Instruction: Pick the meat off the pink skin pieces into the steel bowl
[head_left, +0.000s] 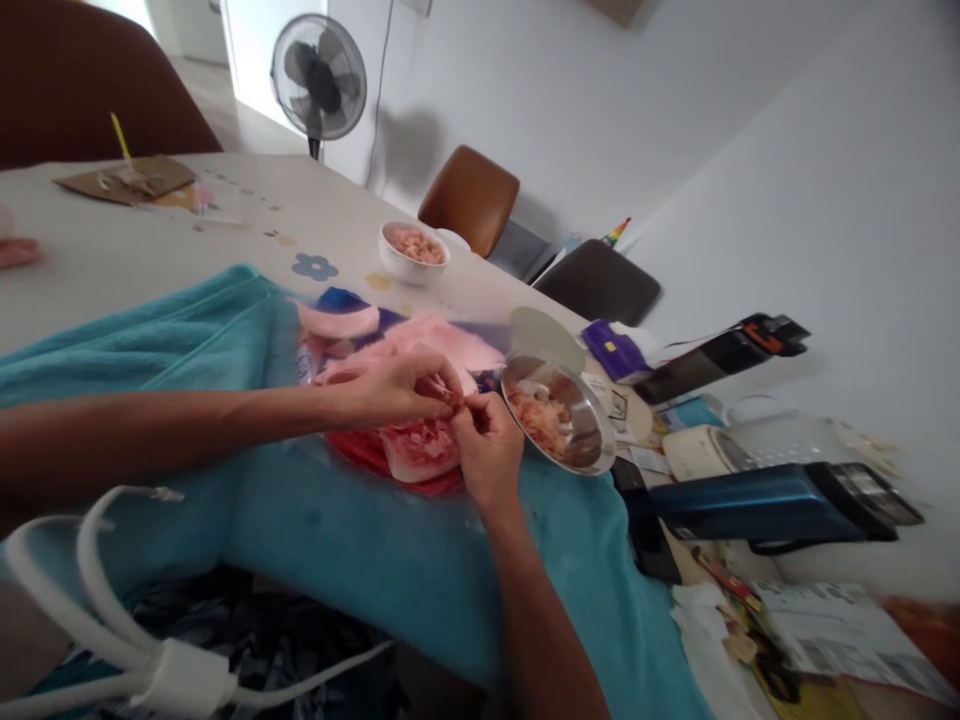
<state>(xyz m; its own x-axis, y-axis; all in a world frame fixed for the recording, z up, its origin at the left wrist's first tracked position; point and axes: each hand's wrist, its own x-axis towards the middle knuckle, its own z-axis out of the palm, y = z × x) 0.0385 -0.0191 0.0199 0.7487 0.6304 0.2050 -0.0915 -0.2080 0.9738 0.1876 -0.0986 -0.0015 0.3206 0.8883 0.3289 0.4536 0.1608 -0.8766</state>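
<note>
My left hand (415,388) comes in from the left, its thumb and fingers pinched together. My right hand (489,440) meets it fingertip to fingertip, also closed. Between the fingertips is a small reddish-brown piece, mostly hidden, whose kind I cannot make out. Under and behind the hands lie thick pink pieces (450,343) that look like pomelo peel, on red and blue plastic wrapping. One ruffled pink piece (420,452) is just below the hands. Close by my right hand, a tilted metal bowl (592,430) holds pale pinkish fruit-like bits (538,420).
A white bowl (409,268) of pink bits stands farther back. A teal cloth (360,560) covers the near table edge. Along the right are a blue bottle (742,503), a black bottle (697,362) and papers. White cables (187,680) hang at lower left; a fan (319,78) stands behind.
</note>
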